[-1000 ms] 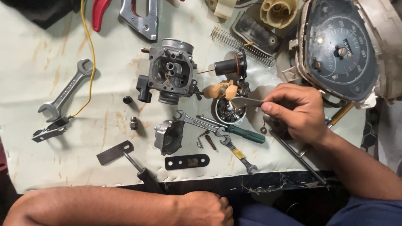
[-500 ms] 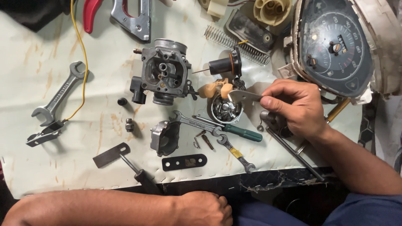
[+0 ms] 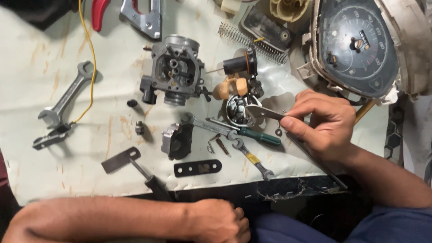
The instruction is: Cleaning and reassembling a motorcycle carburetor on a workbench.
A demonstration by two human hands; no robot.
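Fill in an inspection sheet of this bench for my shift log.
Surface: stained pale sheet on a bench.
Job's things: flat metal piece over a small round metal part.
Clutter: carburetor body, open-end wrench, green-handled screwdriver, coil spring, speedometer cluster.
Hands: right hand pinches the flat metal piece; left hand closed at the bench edge, holding nothing visible.
Cables: yellow wire.
Surroundings: nothing seen.

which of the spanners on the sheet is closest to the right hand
The small spanner with the yellow band, lying just below the green-handled screwdriver, is closest to the right hand. The big open-ended spanner lies far off at the sheet's left side.
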